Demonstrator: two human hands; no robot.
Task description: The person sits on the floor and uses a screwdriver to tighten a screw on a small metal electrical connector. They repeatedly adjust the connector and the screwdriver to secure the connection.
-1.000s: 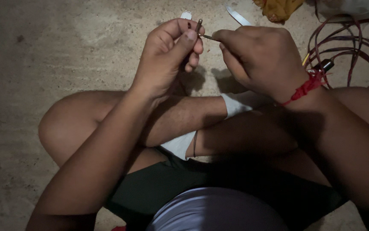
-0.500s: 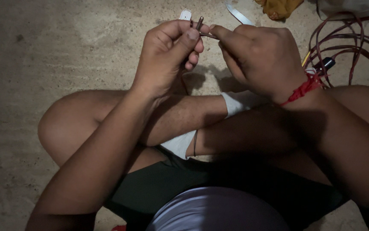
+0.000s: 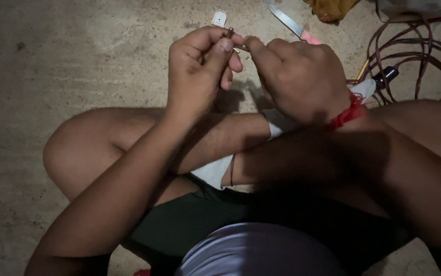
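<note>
Left hand [image 3: 200,66] and right hand [image 3: 297,76] both pinch a thin wire [image 3: 238,48] — light, bendy, probably slippery — best gripped near its bared tip.

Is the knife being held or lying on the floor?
Lying on the floor: the knife rests flat beyond the right hand, touched by no hand.

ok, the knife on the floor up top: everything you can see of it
The knife lies flat on the concrete floor beyond the hands, angled diagonally. It has a pale metal-looking blade, with the tip toward the upper left and cut off by the frame edge, and a pinkish-red handle whose lower end is hidden behind the right hand. Nothing visibly grips it.
</note>
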